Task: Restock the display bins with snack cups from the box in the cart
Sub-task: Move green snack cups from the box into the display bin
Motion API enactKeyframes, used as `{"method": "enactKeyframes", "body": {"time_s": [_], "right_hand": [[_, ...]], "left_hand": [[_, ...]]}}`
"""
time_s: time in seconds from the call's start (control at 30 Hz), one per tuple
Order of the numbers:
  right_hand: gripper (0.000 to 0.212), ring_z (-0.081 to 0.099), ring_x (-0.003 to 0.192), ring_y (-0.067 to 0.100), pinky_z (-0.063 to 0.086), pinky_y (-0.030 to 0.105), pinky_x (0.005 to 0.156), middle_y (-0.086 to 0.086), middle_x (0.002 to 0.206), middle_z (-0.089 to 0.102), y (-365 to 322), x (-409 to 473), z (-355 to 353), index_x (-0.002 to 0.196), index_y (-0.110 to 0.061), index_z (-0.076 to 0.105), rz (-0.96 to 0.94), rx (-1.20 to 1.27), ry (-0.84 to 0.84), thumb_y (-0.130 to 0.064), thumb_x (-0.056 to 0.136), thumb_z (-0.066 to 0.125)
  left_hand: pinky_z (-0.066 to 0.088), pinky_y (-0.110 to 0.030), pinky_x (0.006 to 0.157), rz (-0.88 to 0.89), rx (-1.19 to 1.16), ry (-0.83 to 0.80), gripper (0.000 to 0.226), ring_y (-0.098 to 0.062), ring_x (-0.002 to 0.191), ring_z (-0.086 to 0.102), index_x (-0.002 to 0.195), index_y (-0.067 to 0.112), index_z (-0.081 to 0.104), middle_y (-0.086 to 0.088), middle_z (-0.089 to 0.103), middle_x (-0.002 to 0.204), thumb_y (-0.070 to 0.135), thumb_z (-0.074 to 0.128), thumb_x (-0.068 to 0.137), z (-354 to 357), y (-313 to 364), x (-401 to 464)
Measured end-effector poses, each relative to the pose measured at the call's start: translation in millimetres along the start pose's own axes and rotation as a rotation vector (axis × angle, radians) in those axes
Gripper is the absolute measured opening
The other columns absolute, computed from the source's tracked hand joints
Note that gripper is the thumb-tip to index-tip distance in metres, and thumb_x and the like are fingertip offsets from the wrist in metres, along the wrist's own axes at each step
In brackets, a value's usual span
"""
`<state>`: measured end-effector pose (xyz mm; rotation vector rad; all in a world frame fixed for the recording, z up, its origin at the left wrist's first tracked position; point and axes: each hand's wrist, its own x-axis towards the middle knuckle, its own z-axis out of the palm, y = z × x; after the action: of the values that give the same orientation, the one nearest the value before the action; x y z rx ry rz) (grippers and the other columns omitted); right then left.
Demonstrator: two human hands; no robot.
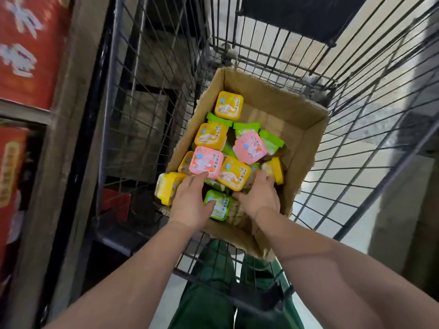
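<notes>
A cardboard box [306, 136] lies in a wire cart [370, 143], half filled with several snack cups with yellow, pink and green lids. Both my hands are inside the near end of the box. My left hand [190, 200] rests over a green-lidded cup [219, 205], its fingertips touching a pink-lidded cup [206, 162] and a yellow cup [167, 187] at the box's left edge. My right hand [260, 194] reaches among the cups beside a yellow-lidded cup [234, 173]. Its fingers curl downward, and whether they hold a cup is hidden.
Wire cart walls rise on every side of the box. A shelf post [71, 129] and red packages [31, 51] stand at the left. Pale floor [356, 229] shows through the cart at the right. Green trousers [209, 293] appear below the cart's near edge.
</notes>
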<state>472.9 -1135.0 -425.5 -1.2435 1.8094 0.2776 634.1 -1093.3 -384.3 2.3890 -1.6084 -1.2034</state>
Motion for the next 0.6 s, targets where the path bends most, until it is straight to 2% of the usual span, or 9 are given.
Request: {"method": "enactKeyframes", "body": {"time_s": [0.13, 0.27, 0.37, 0.47, 0.53, 0.6], "right_hand": [[0.036, 0.060, 0.105, 0.031, 0.049, 0.033, 0.083, 0.008, 0.114, 0.065, 6, -7, 23, 0.113, -0.018, 0.055, 0.067, 0.069, -0.179, -0.034, 0.081, 0.064], [0.053, 0.057, 0.117, 0.029, 0.047, 0.035, 0.094, 0.008, 0.128, 0.061, 13, -8, 52, 0.132, -0.018, 0.048, 0.083, 0.189, -0.275, -0.031, 0.084, 0.068], [0.060, 0.053, 0.123, 0.029, 0.044, 0.036, 0.100, 0.008, 0.135, 0.056, 14, -4, 63, 0.141, -0.019, 0.042, 0.091, 0.276, -0.283, -0.027, 0.086, 0.068], [0.064, 0.060, 0.113, 0.031, 0.049, 0.044, 0.098, 0.007, 0.125, 0.062, 18, -1, 73, 0.140, -0.023, 0.044, 0.136, 0.388, -0.291, -0.029, 0.082, 0.070], [0.064, 0.065, 0.097, 0.031, 0.055, 0.049, 0.086, 0.005, 0.111, 0.067, 31, 5, 84, 0.135, -0.029, 0.048, 0.144, 0.425, -0.274, -0.035, 0.075, 0.070], [0.057, 0.067, 0.093, 0.028, 0.056, 0.048, 0.082, 0.005, 0.108, 0.069, 29, -6, 70, 0.131, -0.028, 0.053, 0.133, 0.458, -0.248, -0.031, 0.076, 0.070]], "left_hand": [[0.031, -0.033, 0.109, 0.058, -0.012, -0.004, 0.074, -0.023, 0.135, 0.036, 0.142, 0.018, 0.039, -0.005, 0.044, 0.142, 0.018, 0.074, 0.077, 3, -8, -5], [0.030, -0.030, 0.110, 0.096, -0.060, 0.014, 0.075, -0.020, 0.134, 0.038, 0.141, 0.021, 0.042, -0.003, 0.046, 0.140, 0.018, 0.077, 0.075, 8, -17, -6], [0.032, -0.037, 0.111, 0.124, -0.046, 0.022, 0.074, -0.019, 0.133, 0.040, 0.140, 0.021, 0.044, -0.002, 0.049, 0.139, 0.022, 0.077, 0.074, 12, -24, -6], [0.035, -0.044, 0.109, 0.161, -0.014, 0.012, 0.073, -0.021, 0.130, 0.043, 0.137, 0.020, 0.047, -0.002, 0.052, 0.137, 0.023, 0.079, 0.071, 17, -31, -6], [0.034, -0.038, 0.110, 0.165, -0.010, -0.006, 0.075, -0.020, 0.130, 0.043, 0.137, 0.018, 0.048, -0.003, 0.051, 0.137, 0.022, 0.080, 0.070, 18, -32, -6], [0.031, -0.029, 0.110, 0.166, -0.018, -0.010, 0.075, -0.020, 0.131, 0.042, 0.137, 0.017, 0.047, -0.003, 0.049, 0.138, 0.022, 0.081, 0.070, 17, -29, -8]]}}
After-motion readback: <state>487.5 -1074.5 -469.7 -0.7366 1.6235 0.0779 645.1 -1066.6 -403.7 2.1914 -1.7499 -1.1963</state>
